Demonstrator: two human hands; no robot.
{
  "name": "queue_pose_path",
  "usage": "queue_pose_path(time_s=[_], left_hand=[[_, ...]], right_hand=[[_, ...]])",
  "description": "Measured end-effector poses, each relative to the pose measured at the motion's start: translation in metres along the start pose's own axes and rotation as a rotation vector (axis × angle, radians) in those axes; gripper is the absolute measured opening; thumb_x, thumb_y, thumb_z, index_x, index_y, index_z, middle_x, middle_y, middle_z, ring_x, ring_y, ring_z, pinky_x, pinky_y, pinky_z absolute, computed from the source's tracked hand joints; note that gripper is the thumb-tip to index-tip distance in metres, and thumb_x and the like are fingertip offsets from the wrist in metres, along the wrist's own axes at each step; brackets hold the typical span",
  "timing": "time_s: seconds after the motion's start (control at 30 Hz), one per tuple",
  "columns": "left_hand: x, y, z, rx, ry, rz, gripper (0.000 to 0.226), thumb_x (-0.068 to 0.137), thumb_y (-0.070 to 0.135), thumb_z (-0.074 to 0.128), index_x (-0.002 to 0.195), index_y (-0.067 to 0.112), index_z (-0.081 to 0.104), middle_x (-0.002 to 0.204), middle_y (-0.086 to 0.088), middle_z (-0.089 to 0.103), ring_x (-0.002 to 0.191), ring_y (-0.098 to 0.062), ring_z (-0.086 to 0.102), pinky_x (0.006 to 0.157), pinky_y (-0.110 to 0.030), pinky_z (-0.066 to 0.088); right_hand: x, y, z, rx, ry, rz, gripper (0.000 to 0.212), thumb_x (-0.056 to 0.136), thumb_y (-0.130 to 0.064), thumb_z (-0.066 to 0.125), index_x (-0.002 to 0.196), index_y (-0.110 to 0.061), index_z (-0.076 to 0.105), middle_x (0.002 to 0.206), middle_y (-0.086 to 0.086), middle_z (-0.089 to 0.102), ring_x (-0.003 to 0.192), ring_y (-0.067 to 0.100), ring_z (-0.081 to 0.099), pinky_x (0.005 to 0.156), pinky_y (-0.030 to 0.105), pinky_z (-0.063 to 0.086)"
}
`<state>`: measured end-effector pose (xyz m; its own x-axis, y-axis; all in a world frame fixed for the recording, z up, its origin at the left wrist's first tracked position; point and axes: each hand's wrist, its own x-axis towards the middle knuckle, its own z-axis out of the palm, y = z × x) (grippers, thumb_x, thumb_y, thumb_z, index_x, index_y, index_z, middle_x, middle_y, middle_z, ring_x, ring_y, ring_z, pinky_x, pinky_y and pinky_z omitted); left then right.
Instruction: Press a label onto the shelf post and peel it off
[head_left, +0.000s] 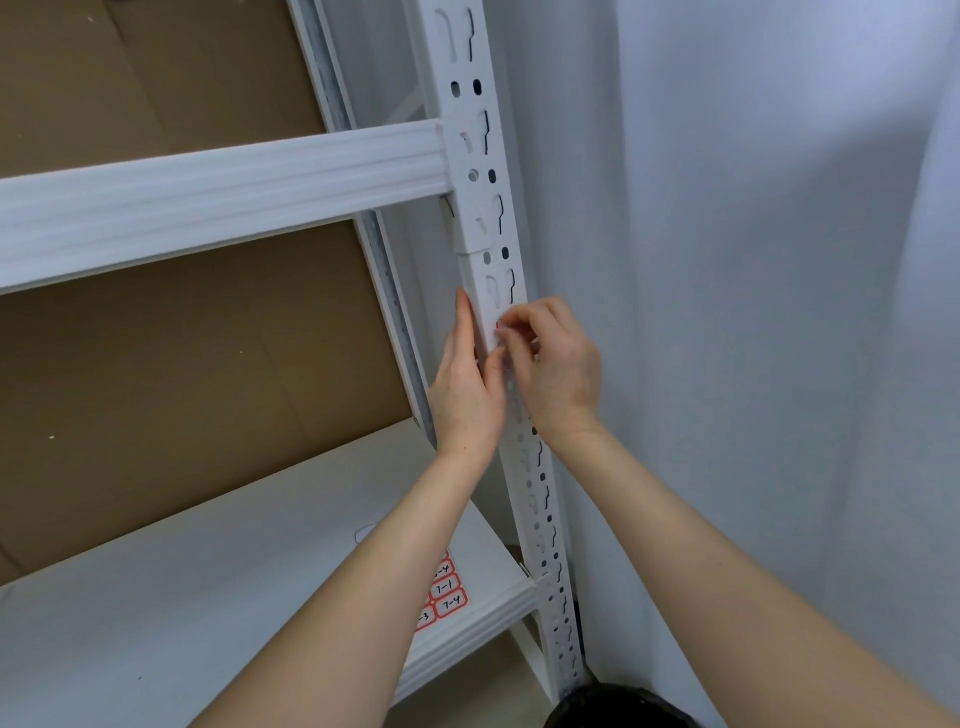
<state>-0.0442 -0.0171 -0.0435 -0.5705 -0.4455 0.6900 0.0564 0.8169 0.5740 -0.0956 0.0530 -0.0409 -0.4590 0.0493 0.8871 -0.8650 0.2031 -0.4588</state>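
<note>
Both my hands are up at the white slotted upright post (491, 228) of a metal shelf rack. My left hand (467, 389) lies along the post's left edge, fingers straight up, thumb pressing on its front. My right hand (550, 364) has curled fingertips pinching a small red-edged label (501, 326) against the post's front face. Most of the label is hidden under my fingers. A sheet of red-bordered handwritten labels (447, 592) lies on the white shelf board (208, 597) below, partly covered by my left forearm.
A white horizontal beam (223, 192) crosses above the hands and joins the post. Brown cardboard (182, 374) backs the rack. A plain pale wall (753, 312) stands right of the post. A dark object (618, 709) sits at the bottom edge.
</note>
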Motion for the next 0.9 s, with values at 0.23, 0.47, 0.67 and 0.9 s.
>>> queue_pose_path(time_s=[0.23,0.47,0.67,0.9], left_hand=[[0.0,0.0,0.0,-0.003,0.011,-0.003,0.063,0.099,0.025,0.046,0.152,0.031,0.013,0.142,0.004,0.048,0.109,-0.018,0.059,0.082,-0.023,0.039],[0.0,-0.001,0.0,-0.014,0.022,0.002,0.063,0.098,0.024,0.048,0.152,0.03,0.016,0.143,0.005,0.047,0.113,-0.02,0.059,0.086,-0.025,0.039],[0.0,-0.002,0.0,-0.027,0.003,0.003,0.064,0.098,0.028,0.049,0.152,0.033,0.014,0.144,0.008,0.045,0.116,-0.019,0.058,0.092,-0.032,0.044],[0.0,-0.003,0.0,-0.007,0.011,0.018,0.064,0.098,0.027,0.048,0.152,0.031,0.014,0.145,0.007,0.044,0.114,-0.019,0.059,0.084,-0.024,0.04]], right_hand=[[0.005,-0.006,-0.003,0.07,-0.057,0.164,0.003,0.083,-0.013,0.065,0.081,-0.013,0.068,0.087,0.0,0.062,0.07,0.012,0.057,0.066,0.032,0.052],[0.014,-0.011,-0.01,0.171,-0.132,0.31,0.005,0.079,-0.01,0.067,0.076,-0.015,0.068,0.084,0.002,0.067,0.072,0.013,0.06,0.074,0.028,0.051],[0.015,-0.011,-0.017,0.31,-0.146,0.46,0.007,0.079,-0.01,0.067,0.077,-0.016,0.067,0.085,0.0,0.068,0.076,0.009,0.062,0.071,0.013,0.047],[0.01,-0.008,-0.014,0.172,-0.134,0.313,0.007,0.079,-0.011,0.071,0.084,-0.011,0.067,0.088,-0.002,0.059,0.069,0.006,0.058,0.069,0.007,0.044]])
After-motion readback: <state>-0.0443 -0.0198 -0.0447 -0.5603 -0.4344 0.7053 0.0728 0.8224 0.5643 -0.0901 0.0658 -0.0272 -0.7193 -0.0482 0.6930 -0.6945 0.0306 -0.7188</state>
